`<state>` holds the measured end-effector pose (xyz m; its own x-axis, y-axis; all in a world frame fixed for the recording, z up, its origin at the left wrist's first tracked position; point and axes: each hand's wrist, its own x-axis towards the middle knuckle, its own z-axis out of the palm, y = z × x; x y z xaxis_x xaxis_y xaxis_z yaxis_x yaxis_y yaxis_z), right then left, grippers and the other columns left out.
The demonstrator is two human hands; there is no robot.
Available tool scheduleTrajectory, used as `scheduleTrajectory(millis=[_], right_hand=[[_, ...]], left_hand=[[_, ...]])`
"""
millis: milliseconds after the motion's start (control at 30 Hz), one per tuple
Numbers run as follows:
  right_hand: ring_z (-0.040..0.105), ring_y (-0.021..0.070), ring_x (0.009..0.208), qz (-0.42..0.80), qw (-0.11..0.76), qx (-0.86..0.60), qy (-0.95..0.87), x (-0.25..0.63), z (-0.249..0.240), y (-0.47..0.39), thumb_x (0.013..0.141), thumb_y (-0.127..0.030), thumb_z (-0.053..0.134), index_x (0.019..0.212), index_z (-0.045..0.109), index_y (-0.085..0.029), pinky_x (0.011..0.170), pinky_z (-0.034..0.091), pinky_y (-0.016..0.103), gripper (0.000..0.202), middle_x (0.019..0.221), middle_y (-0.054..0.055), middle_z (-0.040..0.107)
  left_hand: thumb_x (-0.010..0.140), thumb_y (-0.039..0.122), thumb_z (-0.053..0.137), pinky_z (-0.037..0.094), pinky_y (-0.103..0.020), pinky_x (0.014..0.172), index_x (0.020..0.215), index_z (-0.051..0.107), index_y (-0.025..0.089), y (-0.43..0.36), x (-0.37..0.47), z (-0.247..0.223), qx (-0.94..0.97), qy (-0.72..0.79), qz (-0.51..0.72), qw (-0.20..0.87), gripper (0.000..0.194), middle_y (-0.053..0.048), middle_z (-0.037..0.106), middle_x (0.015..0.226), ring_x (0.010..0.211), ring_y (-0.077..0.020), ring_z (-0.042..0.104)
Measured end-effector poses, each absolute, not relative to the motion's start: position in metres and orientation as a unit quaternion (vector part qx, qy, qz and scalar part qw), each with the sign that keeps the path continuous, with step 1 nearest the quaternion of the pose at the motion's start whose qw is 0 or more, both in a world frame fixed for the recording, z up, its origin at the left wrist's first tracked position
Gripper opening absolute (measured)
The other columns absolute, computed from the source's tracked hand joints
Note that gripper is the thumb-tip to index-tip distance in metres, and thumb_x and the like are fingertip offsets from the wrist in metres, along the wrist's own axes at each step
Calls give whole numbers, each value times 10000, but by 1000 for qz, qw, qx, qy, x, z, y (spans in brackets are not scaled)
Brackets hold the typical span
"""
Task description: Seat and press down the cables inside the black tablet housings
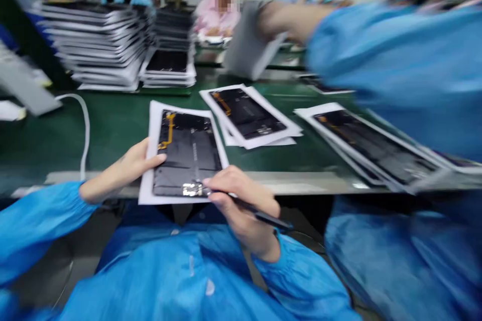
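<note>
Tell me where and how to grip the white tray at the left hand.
Probably by its left border, pinched from the left: that long white edge runs beside the dark panel and lies nearest the left hand, while the right hand with the black tool occupies the near right corner.

Held panel: black, marked with an orange strip and a silvery patch, on white backing. Pen-like tool black; worktop dark green; cable white. Person's sleeves bright blue, far co-worker's top pink.
</note>
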<state>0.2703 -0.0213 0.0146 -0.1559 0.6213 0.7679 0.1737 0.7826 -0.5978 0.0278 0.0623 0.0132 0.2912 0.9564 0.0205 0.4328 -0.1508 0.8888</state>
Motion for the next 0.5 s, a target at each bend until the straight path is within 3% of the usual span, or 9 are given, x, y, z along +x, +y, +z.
scheduleTrajectory(millis=[67,133,233,333,500], right_hand=[[675,164,828,202,565,-293,-744,264,7,-24,899,-74,672,1085,727,-208,746,537,324,235,915,35,744],[683,170,880,221,530,-309,-759,259,0,-28,887,-25,659,1131,715,-212,788,542,333,312,960,37,746],[671,182,920,236,484,-309,-784,249,-10,-34,900,-31,641,1135,702,-190,816,537,348,289,983,52,743],[632,181,840,200,474,-323,-795,240,-16,-33,913,-52,627,1116,701,-182,755,509,353,252,877,46,712],[608,165,765,180,527,-341,-758,232,-24,-25,960,-122,573,1102,692,-183,711,500,341,195,816,38,678]], left_hand=[[924,558,566,564,-343,759,1518,362,140,63,17,12,770,495,244,321,755,-71,742,902,772,-239,705],[1003,444,483,536,-333,715,1571,263,158,57,6,16,821,524,170,152,672,-56,713,850,712,-230,690],[1049,326,400,517,-330,729,1395,512,178,39,-2,20,858,496,132,-17,393,-86,679,966,842,-241,684],[1054,253,380,511,-304,772,1143,624,182,29,-3,16,895,416,158,-9,269,-83,641,1036,935,-212,636],[1025,277,442,501,-286,747,1020,624,222,36,3,1,917,348,168,99,190,-55,614,1013,908,-191,603]])
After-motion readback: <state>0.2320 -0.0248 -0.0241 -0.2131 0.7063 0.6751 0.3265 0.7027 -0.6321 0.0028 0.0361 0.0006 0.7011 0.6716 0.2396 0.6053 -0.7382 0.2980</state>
